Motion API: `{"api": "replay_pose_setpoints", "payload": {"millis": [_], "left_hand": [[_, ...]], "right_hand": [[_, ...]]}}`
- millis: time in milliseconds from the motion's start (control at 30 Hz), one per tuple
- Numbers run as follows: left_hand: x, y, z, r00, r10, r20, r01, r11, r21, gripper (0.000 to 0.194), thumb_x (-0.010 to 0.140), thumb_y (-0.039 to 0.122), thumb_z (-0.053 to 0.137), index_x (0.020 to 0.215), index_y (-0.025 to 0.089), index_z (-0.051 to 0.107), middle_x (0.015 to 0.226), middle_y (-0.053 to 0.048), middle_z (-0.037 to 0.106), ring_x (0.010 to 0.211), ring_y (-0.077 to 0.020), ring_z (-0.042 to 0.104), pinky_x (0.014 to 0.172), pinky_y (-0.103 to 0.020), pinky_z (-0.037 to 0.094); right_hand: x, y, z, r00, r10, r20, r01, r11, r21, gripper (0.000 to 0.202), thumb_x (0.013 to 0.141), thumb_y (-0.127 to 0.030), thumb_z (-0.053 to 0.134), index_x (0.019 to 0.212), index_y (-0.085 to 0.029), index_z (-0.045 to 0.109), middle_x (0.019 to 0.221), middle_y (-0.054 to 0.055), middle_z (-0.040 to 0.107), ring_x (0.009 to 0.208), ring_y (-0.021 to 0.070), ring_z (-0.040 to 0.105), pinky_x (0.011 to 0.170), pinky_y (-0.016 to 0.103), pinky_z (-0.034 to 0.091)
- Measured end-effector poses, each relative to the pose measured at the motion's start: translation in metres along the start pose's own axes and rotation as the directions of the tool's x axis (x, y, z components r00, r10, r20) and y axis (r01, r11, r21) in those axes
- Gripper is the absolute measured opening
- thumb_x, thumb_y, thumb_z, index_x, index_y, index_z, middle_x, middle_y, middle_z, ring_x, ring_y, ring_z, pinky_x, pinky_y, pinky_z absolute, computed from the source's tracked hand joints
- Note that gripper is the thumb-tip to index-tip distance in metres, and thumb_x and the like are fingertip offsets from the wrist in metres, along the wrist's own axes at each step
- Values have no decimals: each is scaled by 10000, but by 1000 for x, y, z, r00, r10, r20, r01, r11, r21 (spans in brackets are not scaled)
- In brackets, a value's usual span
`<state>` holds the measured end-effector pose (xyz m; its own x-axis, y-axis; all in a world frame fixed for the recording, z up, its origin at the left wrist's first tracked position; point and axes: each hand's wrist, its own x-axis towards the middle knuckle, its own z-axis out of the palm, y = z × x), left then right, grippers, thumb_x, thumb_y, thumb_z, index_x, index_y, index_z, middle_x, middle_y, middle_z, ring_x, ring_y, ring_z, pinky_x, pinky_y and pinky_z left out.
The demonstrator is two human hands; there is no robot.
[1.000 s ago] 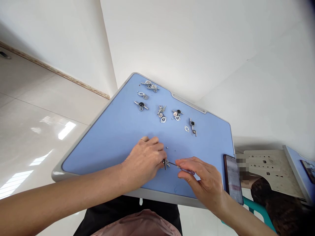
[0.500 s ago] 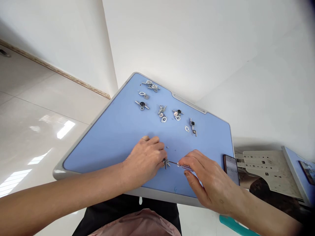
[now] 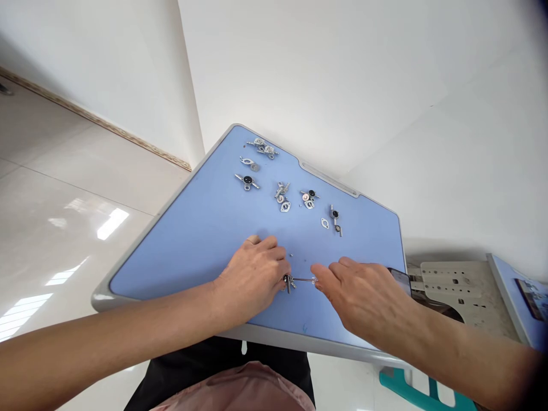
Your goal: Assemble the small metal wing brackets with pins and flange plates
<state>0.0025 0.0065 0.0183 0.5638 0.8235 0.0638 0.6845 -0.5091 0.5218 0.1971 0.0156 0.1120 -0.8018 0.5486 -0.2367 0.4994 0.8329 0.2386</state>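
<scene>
My left hand (image 3: 259, 274) is closed on a small metal part (image 3: 288, 281) near the front edge of the blue table (image 3: 192, 240). In my right hand (image 3: 357, 288) is a screwdriver (image 3: 303, 279); its thin shaft points left and its tip meets the metal part, while the fingers hide most of the clear handle. A tiny screw (image 3: 291, 256) lies just beyond the part. Farther back are a part with a black disc (image 3: 248, 181), a similar one (image 3: 334, 214) and a flat oval plate (image 3: 325, 223).
A metal cluster (image 3: 264, 148) lies at the table's back corner, another (image 3: 282, 194) near its middle. My right hand partly covers a phone (image 3: 401, 281) at the right edge. Beyond are a beige metal panel (image 3: 454, 285) and a teal frame (image 3: 406, 388). White walls stand behind.
My right hand has rolled over, palm down, round the screwdriver handle and shifted slightly right, now covering more of the phone. My left hand and the metal part have hardly moved.
</scene>
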Motion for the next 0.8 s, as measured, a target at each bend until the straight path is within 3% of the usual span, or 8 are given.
{"api": "replay_pose_setpoints", "payload": {"millis": [133, 267, 433, 567, 700, 800], "left_hand": [[1, 0, 0, 1000, 4, 3, -4, 1000, 7, 132, 857, 166, 629, 751, 189, 705, 784, -34, 666, 828, -193, 528, 681, -327, 319], [0, -1, 2, 999, 20, -29, -20, 1000, 14, 135, 853, 157, 626, 746, 186, 703, 779, -35, 667, 819, -190, 526, 678, -327, 313], [0, -1, 2, 1000, -2, 4, 2, 1000, 11, 128, 853, 164, 631, 751, 188, 705, 789, -31, 670, 831, -192, 530, 680, -327, 308], [1, -1, 1, 1000, -5, 22, 5, 1000, 12, 111, 855, 189, 646, 765, 189, 710, 796, -33, 670, 847, -199, 531, 682, -330, 304], [1, -1, 2, 1000, -12, 23, 12, 1000, 5, 108, 860, 191, 649, 772, 195, 712, 804, -27, 667, 860, -201, 530, 689, -335, 303], [1, -2, 3, 999, -12, 30, 12, 1000, 5, 121, 873, 197, 634, 776, 195, 706, 808, -28, 663, 866, -204, 529, 690, -337, 300]], "right_hand": [[0, -3, -6, 997, -41, 58, 48, 992, -119, 88, 841, -97, 515, 827, -171, 561, 580, 21, 478, 463, 146, 377, 393, 294, 90], [3, 1, -6, 992, -111, 58, 117, 985, -125, 220, 920, -174, 493, 701, -194, 502, 537, 20, 463, 458, 146, 407, 395, 295, 91], [7, -1, -5, 995, -3, 105, 17, 992, -127, 215, 936, -318, 546, 765, -195, 503, 525, -6, 482, 427, 135, 397, 401, 287, 58], [5, -4, -7, 990, 13, 140, 7, 991, -137, 74, 899, -219, 577, 873, -178, 521, 598, -10, 522, 471, 129, 429, 411, 274, 60], [2, -2, -3, 997, -12, 74, 22, 991, -131, 301, 931, -305, 567, 683, -201, 433, 536, -14, 494, 474, 125, 438, 433, 274, 65], [2, -3, -2, 996, 32, 78, -20, 989, -149, 334, 943, -354, 549, 670, -206, 426, 516, -16, 494, 457, 129, 438, 440, 271, 58]]}}
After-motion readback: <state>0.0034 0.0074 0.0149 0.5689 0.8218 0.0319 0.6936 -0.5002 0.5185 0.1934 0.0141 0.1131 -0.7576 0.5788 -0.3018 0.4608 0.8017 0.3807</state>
